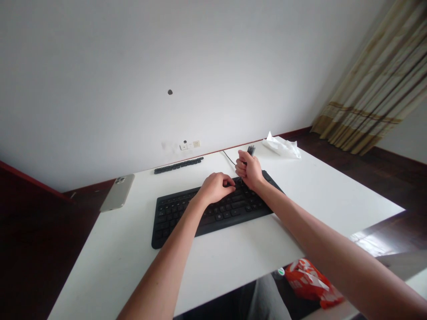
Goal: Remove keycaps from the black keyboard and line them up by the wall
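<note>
Nearby, smartphone (117, 192), tissues (282, 147), row of keycaps (178, 165)

This looks like a room in a home, probably a study or bedroom, rather than a shop or lab. A dark polished wooden floor (336, 153) runs beneath a white worktop (230, 266), and striped beige curtains (363, 84) hang in the far right corner. A plain white wall (100, 89) carries a small power socket (196, 144). The worktop holds a black keyboard (175, 220) and a smartphone (117, 192), and a red-orange snack bag (308, 282) sits on the floor beyond its near edge.
</note>
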The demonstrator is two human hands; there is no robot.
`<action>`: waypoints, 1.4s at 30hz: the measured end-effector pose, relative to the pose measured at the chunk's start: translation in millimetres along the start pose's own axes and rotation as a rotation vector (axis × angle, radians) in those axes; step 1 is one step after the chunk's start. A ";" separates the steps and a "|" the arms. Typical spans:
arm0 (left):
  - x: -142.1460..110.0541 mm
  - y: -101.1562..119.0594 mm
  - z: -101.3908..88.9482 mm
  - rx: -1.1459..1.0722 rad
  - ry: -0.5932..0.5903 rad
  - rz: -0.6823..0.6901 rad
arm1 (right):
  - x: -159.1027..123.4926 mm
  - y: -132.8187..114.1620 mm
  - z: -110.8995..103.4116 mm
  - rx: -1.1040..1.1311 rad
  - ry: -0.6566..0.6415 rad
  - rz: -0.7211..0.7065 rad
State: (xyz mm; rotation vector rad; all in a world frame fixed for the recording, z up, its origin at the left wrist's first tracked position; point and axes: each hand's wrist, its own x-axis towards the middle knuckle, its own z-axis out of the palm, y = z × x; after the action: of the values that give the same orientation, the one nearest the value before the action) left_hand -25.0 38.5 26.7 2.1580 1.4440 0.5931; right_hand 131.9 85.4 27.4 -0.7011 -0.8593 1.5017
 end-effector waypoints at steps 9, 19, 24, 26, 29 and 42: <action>-0.3 -0.3 0.5 -0.039 -0.007 -0.020 | -1.7 -2.9 -2.0 0.082 -0.005 0.095; -6.3 16.3 0.0 0.138 0.030 -0.038 | -4.1 -1.0 2.2 0.070 0.122 -0.073; -15.0 40.4 5.9 0.327 0.062 -0.079 | -2.5 -0.1 1.0 0.058 0.089 -0.039; -16.2 43.9 8.3 0.320 0.054 -0.100 | -0.7 0.1 -1.0 0.079 0.089 -0.016; -15.4 41.8 8.8 0.252 0.026 -0.133 | 1.3 0.4 -3.3 0.105 0.084 0.000; -8.1 33.2 2.1 0.124 -0.028 -0.172 | -3.8 3.2 0.9 0.108 0.016 0.060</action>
State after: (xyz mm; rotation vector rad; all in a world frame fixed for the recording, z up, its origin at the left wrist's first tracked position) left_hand -2.5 19.6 44.2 2.0967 1.6694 0.4199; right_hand 129.8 81.5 25.1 -0.6635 -0.7454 1.5821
